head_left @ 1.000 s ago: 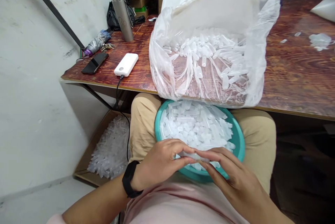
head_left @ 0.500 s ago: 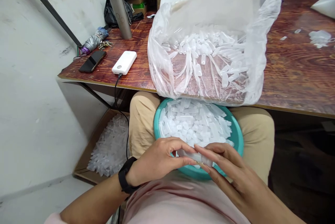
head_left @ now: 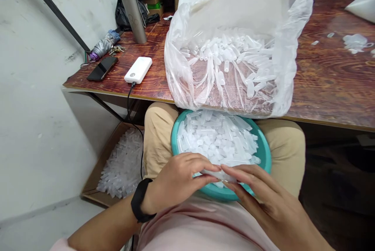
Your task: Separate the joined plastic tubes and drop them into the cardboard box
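Left hand (head_left: 175,180): pinching one end of a translucent piece (head_left: 213,174) between thumb and fingertips.
Right hand (head_left: 265,192): pinching the other end between thumb and forefinger, nearly meeting the left fingertips.
Held translucent piece: lying crosswise between both sets of fingertips, hovering over the near side of the teal basin (head_left: 266,157), partly hiding behind the fingers.
Black wristband (head_left: 141,200): circling the left wrist.
Teal basin: sitting in the lap between the tan trouser legs (head_left: 159,133), holding a heap of loose pieces (head_left: 216,137), both long and short.
Clear plastic bag (head_left: 175,67): lying open on the wood-grain table (head_left: 331,86), facing the lap, reaching the table edge just above the basin.
Bag contents (head_left: 228,49): piling up toward the back, scattering thinly toward the front.
Cardboard box (head_left: 93,182): standing low at the left, containing another heap of translucent parts (head_left: 121,165).
White power bank (head_left: 139,69): lying near the table edge, connecting to a black cable (head_left: 128,102) hanging down past the edge.
Dark phone (head_left: 102,68): lying left of the power bank.
Metal bottle (head_left: 134,12): standing upright behind both.
Folded umbrella (head_left: 105,43): resting beside the keys (head_left: 117,49), near the wall.
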The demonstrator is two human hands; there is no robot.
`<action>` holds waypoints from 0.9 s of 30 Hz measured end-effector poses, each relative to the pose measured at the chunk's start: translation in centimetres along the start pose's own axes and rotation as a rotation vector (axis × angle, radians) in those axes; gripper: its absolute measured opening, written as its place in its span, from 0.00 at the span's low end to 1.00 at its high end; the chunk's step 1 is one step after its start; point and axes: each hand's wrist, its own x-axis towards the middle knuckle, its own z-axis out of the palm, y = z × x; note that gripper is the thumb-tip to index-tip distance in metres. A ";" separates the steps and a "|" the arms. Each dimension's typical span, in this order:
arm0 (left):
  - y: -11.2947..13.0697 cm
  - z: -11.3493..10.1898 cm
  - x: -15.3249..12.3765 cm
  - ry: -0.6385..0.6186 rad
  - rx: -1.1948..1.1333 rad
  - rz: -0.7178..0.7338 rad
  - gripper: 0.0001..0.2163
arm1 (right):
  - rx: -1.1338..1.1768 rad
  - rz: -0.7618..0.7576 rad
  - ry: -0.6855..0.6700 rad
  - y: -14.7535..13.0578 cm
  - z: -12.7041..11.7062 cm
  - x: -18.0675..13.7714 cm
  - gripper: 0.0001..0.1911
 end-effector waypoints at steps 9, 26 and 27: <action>-0.4 0.7 -0.3 0.000 0.055 -0.009 0.08 | 0.042 0.142 -0.119 0.9 1.0 -0.7 0.24; -1.4 1.1 0.6 -0.021 0.049 -0.021 0.04 | 0.260 0.351 -0.091 1.1 3.1 0.0 0.16; -1.5 1.1 0.7 -0.024 0.078 -0.002 0.04 | 0.300 0.404 -0.122 1.3 3.2 0.2 0.17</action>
